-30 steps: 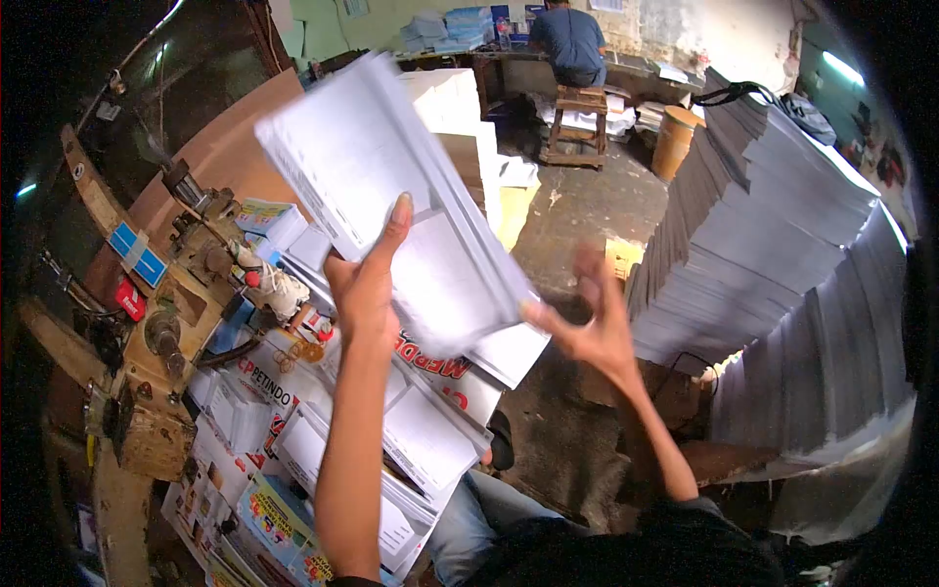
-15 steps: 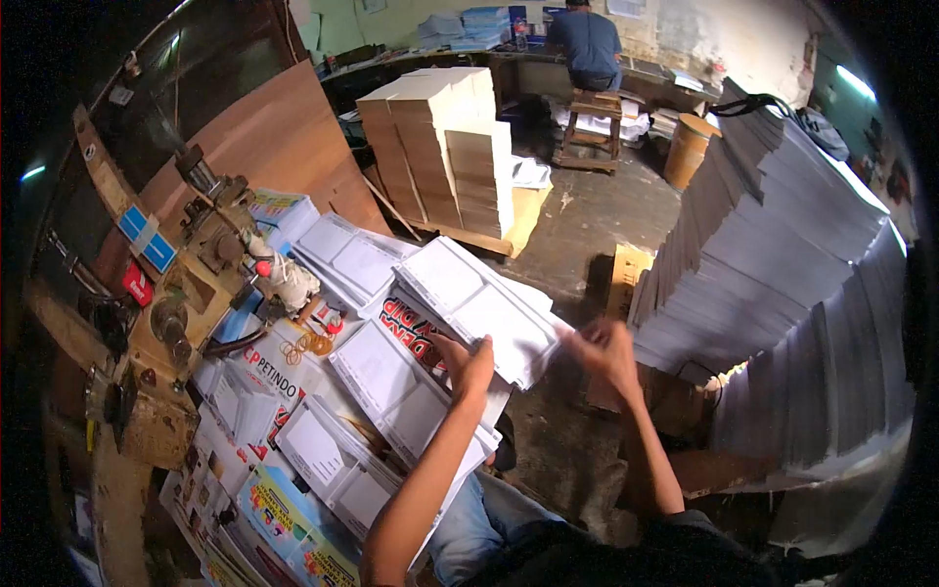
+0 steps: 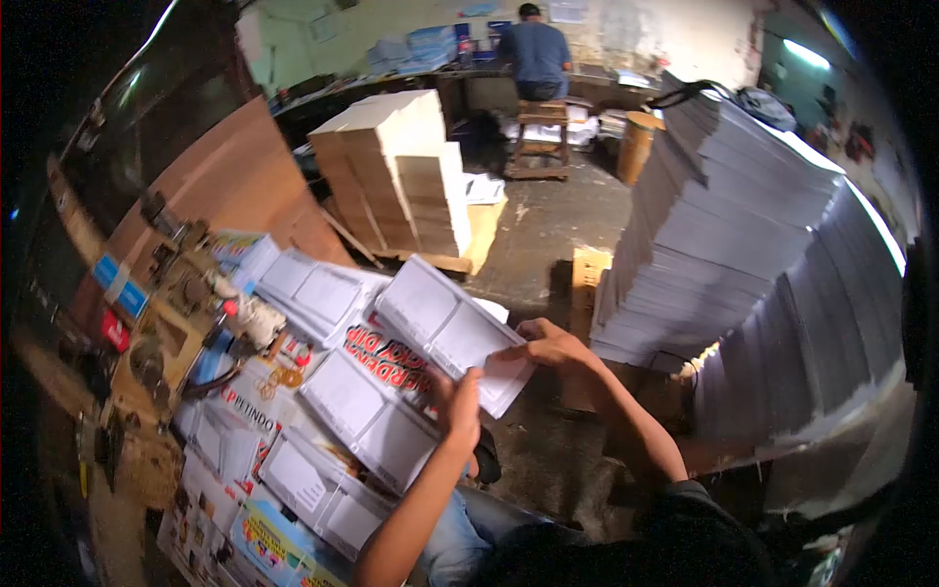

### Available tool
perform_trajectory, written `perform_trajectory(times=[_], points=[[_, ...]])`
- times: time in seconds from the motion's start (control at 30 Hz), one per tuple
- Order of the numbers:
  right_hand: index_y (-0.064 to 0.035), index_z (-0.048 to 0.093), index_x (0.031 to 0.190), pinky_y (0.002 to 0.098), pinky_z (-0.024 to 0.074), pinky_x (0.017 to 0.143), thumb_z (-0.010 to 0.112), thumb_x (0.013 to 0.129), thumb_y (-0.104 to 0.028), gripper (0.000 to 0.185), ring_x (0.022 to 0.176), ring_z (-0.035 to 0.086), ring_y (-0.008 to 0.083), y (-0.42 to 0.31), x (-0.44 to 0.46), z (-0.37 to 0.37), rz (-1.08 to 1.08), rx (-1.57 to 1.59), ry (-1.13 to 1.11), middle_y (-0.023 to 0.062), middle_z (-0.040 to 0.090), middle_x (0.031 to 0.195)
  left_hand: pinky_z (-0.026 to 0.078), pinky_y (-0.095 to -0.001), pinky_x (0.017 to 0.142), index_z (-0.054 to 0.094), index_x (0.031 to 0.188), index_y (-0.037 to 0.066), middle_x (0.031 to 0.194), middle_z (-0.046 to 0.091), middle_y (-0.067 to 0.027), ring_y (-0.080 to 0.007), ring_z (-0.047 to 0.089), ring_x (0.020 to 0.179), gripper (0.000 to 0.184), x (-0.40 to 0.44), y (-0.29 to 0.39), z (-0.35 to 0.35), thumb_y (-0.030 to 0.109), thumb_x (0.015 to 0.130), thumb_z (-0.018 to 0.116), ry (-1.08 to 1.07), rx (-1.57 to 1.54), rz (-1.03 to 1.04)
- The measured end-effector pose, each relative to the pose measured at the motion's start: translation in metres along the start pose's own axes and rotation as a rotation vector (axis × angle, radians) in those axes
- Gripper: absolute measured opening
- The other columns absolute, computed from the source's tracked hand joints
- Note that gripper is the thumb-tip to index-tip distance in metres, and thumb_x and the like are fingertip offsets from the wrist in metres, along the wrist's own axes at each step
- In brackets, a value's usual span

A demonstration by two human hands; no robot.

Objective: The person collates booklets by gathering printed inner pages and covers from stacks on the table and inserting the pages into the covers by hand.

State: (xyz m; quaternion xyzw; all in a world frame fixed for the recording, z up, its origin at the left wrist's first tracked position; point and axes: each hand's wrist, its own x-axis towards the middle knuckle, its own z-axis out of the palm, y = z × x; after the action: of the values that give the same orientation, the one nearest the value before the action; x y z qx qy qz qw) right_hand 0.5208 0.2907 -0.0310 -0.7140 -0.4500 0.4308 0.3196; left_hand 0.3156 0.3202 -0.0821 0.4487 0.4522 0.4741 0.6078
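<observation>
A stack of printed white sheets (image 3: 445, 318) lies tilted over the right edge of the work table. My left hand (image 3: 458, 403) is at the stack's near long side, thumb up against its edge, its fingers partly hidden and blurred. On the stack's near right corner, my right hand (image 3: 548, 344) has its fingers bent together, pinching the sheets there. Just left of my left hand lies another stack of printed forms (image 3: 367, 411), and a further one (image 3: 318, 479) is nearer to me. A third stack (image 3: 311, 292) rests farther back on the table.
At the left stands a metal machine (image 3: 161, 342) beside rubber bands (image 3: 282, 377). Tall paper piles (image 3: 724, 245) rise on the right. Ahead are a block of stacked paper (image 3: 391, 176) and a person (image 3: 535, 54) seated on a wooden stool (image 3: 538, 137). A yellow box (image 3: 590, 266) is on the floor.
The stack was raised and tilted a second ago; it is now lowered over the table's edge. My right hand has moved in from beside the stack onto its corner. The view has shifted.
</observation>
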Motion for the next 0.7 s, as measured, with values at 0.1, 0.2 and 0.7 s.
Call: perform_trajectory(times=[0.1, 0.2, 0.7], points=[[0.0001, 0.064, 0.105, 0.0324, 0.0446, 0.086, 0.077, 0.078, -0.035, 0.046, 0.097, 0.057, 0.0166, 0.013, -0.014, -0.002, -0.202, 0.134, 0.032, 0.0104, 0.067, 0.097, 0.040, -0.0367, 0.105, 0.050, 0.134, 0.003, 0.129, 0.058, -0.0086, -0.0247, 0.054, 0.118, 0.060, 0.014, 0.016, -0.013, 0.022, 0.081, 0.071, -0.040, -0.316, -0.217], [0.0006, 0.063, 0.101, 0.0310, 0.0438, 0.084, 0.075, 0.082, -0.032, 0.040, 0.093, 0.057, 0.0145, 0.006, -0.043, -0.013, -0.212, 0.137, 0.055, 0.0086, 0.066, 0.091, 0.042, -0.0435, 0.105, 0.051, 0.136, 0.008, 0.133, 0.058, -0.0086, -0.0268, 0.055, 0.120, 0.061, -0.004, 0.094, -0.006, 0.044, 0.089, 0.064, -0.138, -0.411, -0.398], [-0.0027, 0.035, 0.147, 0.0400, 0.0421, 0.107, 0.076, 0.087, -0.028, 0.077, 0.127, 0.051, 0.0254, -0.060, 0.017, 0.032, -0.639, 0.050, -0.148, 0.0177, 0.050, 0.141, 0.045, -0.0317, 0.090, 0.055, 0.118, -0.001, 0.112, 0.061, -0.0103, -0.0182, 0.057, 0.100, 0.054, 0.040, 0.193, -0.016, 0.035, 0.085, 0.078, -0.064, 0.083, 0.704]])
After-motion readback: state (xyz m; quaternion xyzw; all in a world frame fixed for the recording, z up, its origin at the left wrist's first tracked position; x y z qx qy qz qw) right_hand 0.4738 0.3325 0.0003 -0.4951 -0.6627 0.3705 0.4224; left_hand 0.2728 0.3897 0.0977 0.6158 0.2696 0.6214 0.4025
